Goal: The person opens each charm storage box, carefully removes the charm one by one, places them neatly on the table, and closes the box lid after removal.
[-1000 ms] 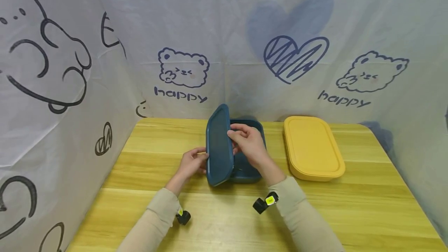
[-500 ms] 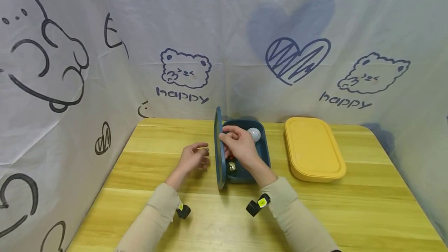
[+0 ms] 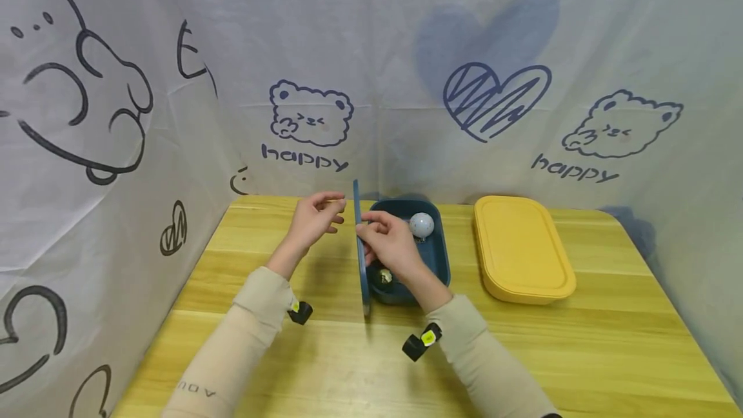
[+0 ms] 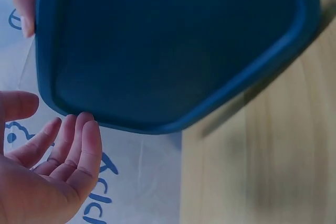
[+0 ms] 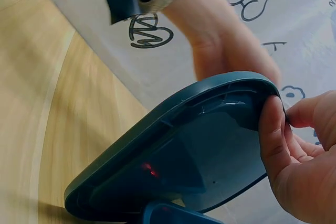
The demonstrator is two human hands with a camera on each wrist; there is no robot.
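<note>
A dark blue lid (image 3: 362, 269) stands on edge, nearly vertical, along the left side of a matching blue lunch box (image 3: 444, 257). My right hand (image 3: 390, 247) pinches the lid's rim between thumb and fingers, as the right wrist view also shows on the lid (image 5: 220, 129). On the lid's other side, my left hand (image 3: 315, 221) has its fingers loosely bent and grips nothing. In the left wrist view its fingertips come right up to the edge of the lid (image 4: 173, 56). Inside the box lie a white speckled ball (image 3: 421, 225) and a shiny gold object (image 3: 385, 276); my right hand hides part of the interior.
To the right, a yellow lidded box (image 3: 522, 247) sits on the wooden table (image 3: 615, 340). Behind the table's back edge hangs a white cloth (image 3: 400, 147) printed with bears and hearts; another cloth wall stands at the left.
The lid has swung from slanting to nearly vertical, uncovering the box's contents. My left hand has let go of its edge and moved toward the back. My right hand has shifted slightly left with the lid.
</note>
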